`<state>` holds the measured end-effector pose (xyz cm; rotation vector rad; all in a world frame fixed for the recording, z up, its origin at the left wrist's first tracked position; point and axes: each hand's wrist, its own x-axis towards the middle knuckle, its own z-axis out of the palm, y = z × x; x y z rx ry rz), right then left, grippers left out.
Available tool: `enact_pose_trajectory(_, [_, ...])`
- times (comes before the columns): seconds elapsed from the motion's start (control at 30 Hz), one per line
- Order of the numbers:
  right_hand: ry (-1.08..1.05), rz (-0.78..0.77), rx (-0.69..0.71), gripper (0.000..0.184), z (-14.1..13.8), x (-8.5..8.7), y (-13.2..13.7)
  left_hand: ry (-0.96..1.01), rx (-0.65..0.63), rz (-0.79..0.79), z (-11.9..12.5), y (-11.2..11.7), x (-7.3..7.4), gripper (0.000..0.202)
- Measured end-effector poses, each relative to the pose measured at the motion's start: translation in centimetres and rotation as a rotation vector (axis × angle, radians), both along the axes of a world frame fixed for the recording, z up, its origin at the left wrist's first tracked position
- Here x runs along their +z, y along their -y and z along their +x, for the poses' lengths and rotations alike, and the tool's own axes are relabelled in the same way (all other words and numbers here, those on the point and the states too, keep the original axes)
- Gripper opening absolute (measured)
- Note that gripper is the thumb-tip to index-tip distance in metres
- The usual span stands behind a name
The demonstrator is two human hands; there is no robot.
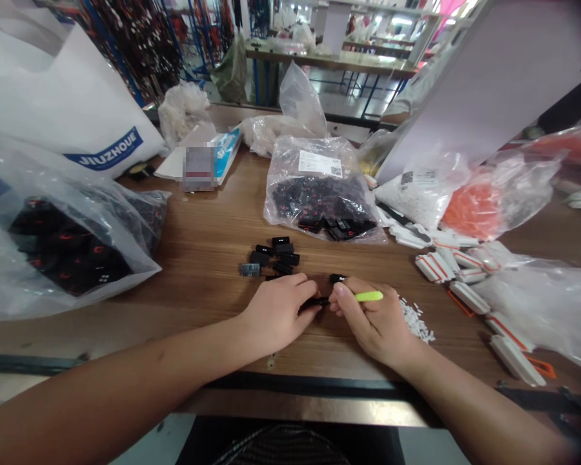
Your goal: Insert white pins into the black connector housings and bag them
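My left hand (277,311) is closed around a small black connector housing (314,302) low over the wooden table. In my right hand (376,323) is a slim tool with a bright yellow-green handle (369,296), pinched between thumb and fingers; its tip end is hidden by the fingers, beside the housing. Just beyond the right fingers lies another black housing (337,278). Several more black housings (281,249) sit in a loose group past my left hand. To the right of my right hand is a scatter of tiny white plastic pieces (417,321).
A clear bag of black parts (319,187) stands behind the group, with a larger one (72,252) at left. White-and-orange parts (469,296) and bags of white (419,197) and orange pieces (474,203) crowd the right. A dark strip (310,385) lines the table's front edge.
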<state>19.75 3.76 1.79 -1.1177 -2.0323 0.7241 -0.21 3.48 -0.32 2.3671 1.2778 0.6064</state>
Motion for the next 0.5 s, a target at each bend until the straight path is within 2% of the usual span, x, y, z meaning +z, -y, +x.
enact_pose_trajectory(0.13, [-0.236, 0.064, -0.252, 0.036, 1.5, -0.3, -1.4, -0.173, 0.020, 0.095, -0.4, 0.3, 0.8, 0.009])
enact_pose_trajectory(0.23, [-0.190, 0.131, -0.383, 0.038, 2.8, -0.1, -3.0, -0.282, 0.081, 0.171, -0.8, 0.4, 2.0, 0.010])
enact_pose_trajectory(0.37, [0.008, 0.130, -0.396, 0.043, 3.4, 0.1, -4.2, -0.335, 0.140, 0.213, -1.4, 0.2, 3.4, 0.016])
enact_pose_trajectory(0.5, [0.087, 0.057, -0.327, 0.044, 3.0, -0.4, -3.8, -0.244, 0.075, 0.284, -1.4, -0.2, 3.0, 0.029])
